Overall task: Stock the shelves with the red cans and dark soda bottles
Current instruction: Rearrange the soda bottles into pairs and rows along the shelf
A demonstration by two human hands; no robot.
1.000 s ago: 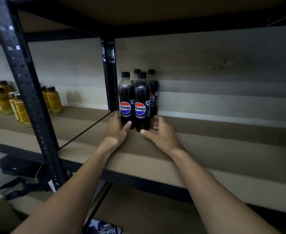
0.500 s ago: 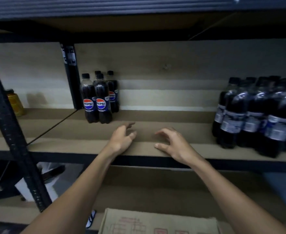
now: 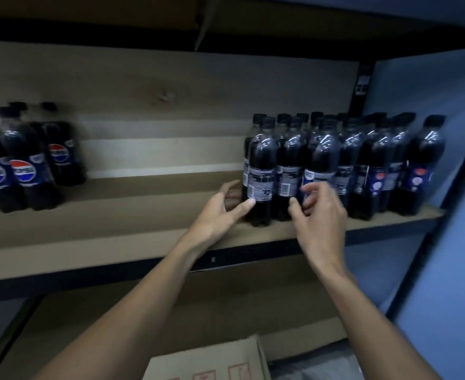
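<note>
Several dark soda bottles point(image 3: 346, 165) stand packed together at the right end of the brown shelf point(image 3: 132, 215). My left hand point(image 3: 220, 212) reaches to the leftmost front bottle point(image 3: 261, 174), thumb touching its lower label, fingers spread beside it. My right hand point(image 3: 319, 212) hovers in front of the neighbouring bottles with fingers loosely spread, holding nothing. A small group of Pepsi bottles point(image 3: 25, 163) stands at the shelf's far left. No red cans are in view.
A cardboard box point(image 3: 209, 363) sits below, near the bottom edge. A lower shelf board point(image 3: 171, 311) runs under the main one. A blue wall point(image 3: 450, 215) closes off the right side. The upper shelf point(image 3: 225, 23) hangs overhead.
The view swung right. Both hands left the left group of Pepsi bottles and moved across the shelf to the large cluster on the right.
</note>
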